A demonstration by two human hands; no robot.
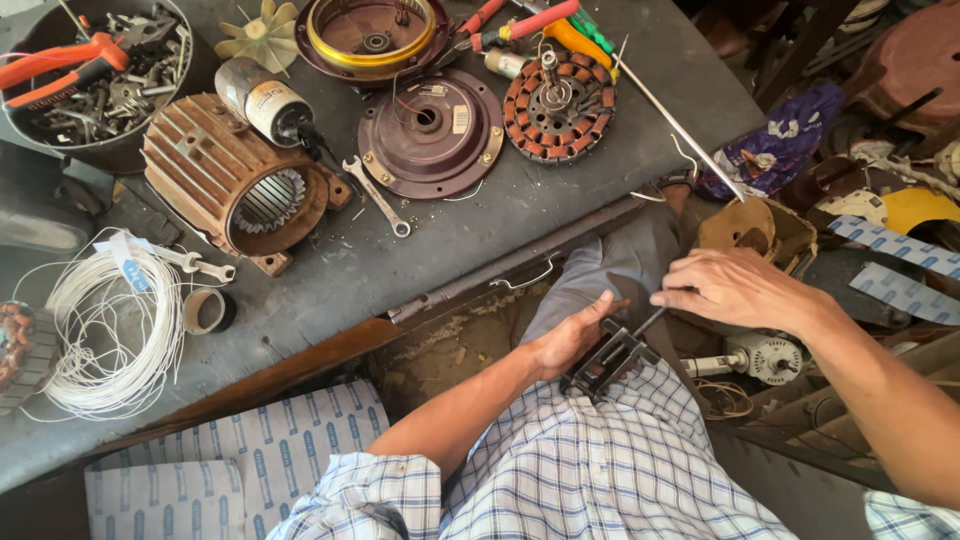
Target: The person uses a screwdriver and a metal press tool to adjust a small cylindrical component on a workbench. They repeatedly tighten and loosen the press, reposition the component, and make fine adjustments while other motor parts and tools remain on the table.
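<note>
Over the person's lap, below the edge of the workbench [420,250], the left hand [572,338] cups a small black metal frame tool [608,360] — it looks like a puller or winding former, though its far end is hidden by the fingers. The left fingers are curled against its upper end. The right hand [735,288] comes in from the right with fingertips pinched together on a thin dark rod [648,322] that runs down into the frame.

The tool rests on cloth, not on a firm surface, so I judge it could twist or slide off the thigh if the rod is levered hard. The pinch on the rod is light — a slip might jab the left palm. A loose wire hook [530,280] hanging at the bench edge could snag a sleeve.
</note>
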